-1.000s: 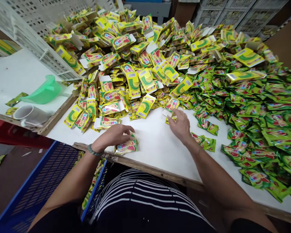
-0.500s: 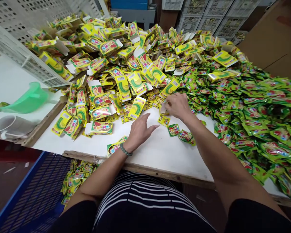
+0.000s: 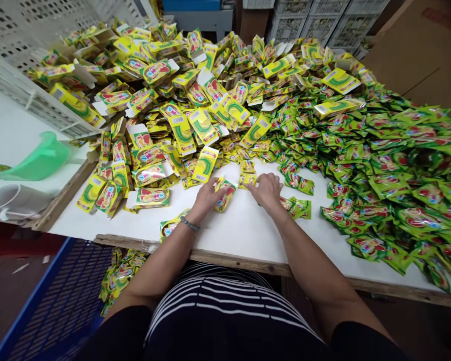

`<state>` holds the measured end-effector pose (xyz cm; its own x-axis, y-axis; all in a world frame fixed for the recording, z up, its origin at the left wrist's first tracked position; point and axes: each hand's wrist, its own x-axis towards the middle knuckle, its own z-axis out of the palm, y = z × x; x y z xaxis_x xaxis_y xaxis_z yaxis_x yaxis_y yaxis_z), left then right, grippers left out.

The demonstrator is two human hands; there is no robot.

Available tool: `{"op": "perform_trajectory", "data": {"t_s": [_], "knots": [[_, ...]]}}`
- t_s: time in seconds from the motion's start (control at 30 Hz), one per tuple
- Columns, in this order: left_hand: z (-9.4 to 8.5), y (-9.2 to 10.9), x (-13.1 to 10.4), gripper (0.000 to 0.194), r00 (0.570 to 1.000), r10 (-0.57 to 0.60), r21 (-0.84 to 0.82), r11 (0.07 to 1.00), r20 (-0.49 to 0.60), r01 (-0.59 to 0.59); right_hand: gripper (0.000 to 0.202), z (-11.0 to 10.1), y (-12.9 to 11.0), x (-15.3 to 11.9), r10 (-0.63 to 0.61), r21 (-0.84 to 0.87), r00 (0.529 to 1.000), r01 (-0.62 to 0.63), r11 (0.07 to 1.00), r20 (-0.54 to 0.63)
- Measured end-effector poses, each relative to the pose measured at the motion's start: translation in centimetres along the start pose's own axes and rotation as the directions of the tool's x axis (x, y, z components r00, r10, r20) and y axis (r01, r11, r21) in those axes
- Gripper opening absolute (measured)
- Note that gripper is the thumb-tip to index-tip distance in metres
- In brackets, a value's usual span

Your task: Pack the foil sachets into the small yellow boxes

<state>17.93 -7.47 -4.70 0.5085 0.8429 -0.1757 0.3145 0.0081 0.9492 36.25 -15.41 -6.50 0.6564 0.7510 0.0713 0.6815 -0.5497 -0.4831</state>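
Note:
My left hand (image 3: 206, 200) is closed on a small yellow-and-green candy box (image 3: 226, 195) just above the white tabletop. To its right, my right hand (image 3: 268, 191) rests low over the table. Its thumb reaches left to the edge of a small yellow sachet (image 3: 247, 180), and its fingers are apart. Green sachets (image 3: 299, 208) lie on the right side of that hand, partly behind the wrist. Just beyond my left hand, a yellow box (image 3: 205, 164) leans on the heap. Another box (image 3: 169, 226) lies partly hidden behind my left wrist.
A heap of yellow boxes (image 3: 180, 130) fills the back and left. Green sachets (image 3: 394, 185) pile up on the right. A white crate (image 3: 56, 113), a green scoop (image 3: 41, 159) and a white mug (image 3: 18, 199) stand left. Below the wooden edge is a blue basket (image 3: 48, 296).
My right hand has come back from the heap toward me. My left hand, empty before, now holds a candy box. Several green sachets near the right hand have shifted right.

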Motion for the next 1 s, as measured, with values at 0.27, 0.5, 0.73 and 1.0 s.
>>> {"op": "perform_trajectory", "data": {"t_s": [0.27,0.5,0.73,1.0], "knots": [[-0.5,0.8,-0.2,0.046,1.000,-0.029,0.287,0.957,-0.011,0.031,0.044,-0.2,0.4,0.4,0.052,0.552,0.993,-0.104,0.827,0.108],[-0.1,1.0,-0.4,0.055,0.977,-0.010,-0.092,0.995,0.214,0.030,0.046,-2.4,0.2,-0.4,-0.196,0.733,0.951,-0.044,0.679,0.238],[0.0,1.8,-0.9,0.047,0.932,-0.013,-0.150,0.986,0.362,0.072,0.035,-4.3,0.3,-1.0,-0.340,0.612,0.902,0.115,0.783,0.265],[0.6,2.3,-1.1,0.055,0.903,-0.103,-0.281,0.931,0.417,0.235,0.025,-6.1,1.2,-0.3,-0.402,0.713,0.825,-0.003,0.701,0.398]]}}
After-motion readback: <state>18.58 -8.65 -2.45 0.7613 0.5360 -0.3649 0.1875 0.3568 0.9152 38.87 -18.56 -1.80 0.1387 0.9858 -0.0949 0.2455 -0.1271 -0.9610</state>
